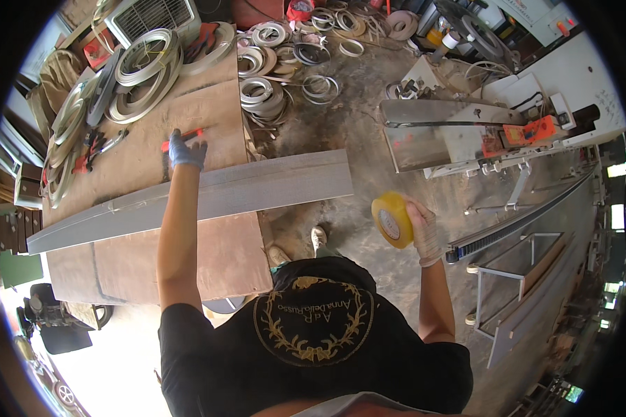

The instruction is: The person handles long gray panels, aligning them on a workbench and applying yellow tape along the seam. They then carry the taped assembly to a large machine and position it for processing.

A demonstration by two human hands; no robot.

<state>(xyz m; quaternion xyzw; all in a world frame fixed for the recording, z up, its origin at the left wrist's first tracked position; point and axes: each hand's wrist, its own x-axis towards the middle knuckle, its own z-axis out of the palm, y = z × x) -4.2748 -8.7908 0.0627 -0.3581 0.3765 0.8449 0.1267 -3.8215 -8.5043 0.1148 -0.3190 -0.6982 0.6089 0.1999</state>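
Note:
My left hand [188, 151], in a pale blue glove, reaches over the tabletop [215, 104]. Its fingers and thumb straddle a slim red utility knife [197, 132], whose ends show on both sides of the hand. A long grey panel strip [271, 182] lies across the table under my left forearm, its right end jutting past the table edge. In my right hand [423, 233], gloved in white, is a large roll of clear yellow tape [392, 221]. I hold it up at the right, apart from the table, with fingers around its far side.
Coils of edge banding [146, 59] and red-handled tools [89, 153] lie on the table's far left. More coils [264, 97] are piled on the floor beyond. A white machine [452, 132] stands at the right, with a roller rail [522, 215] and metal frame [504, 274] nearer me.

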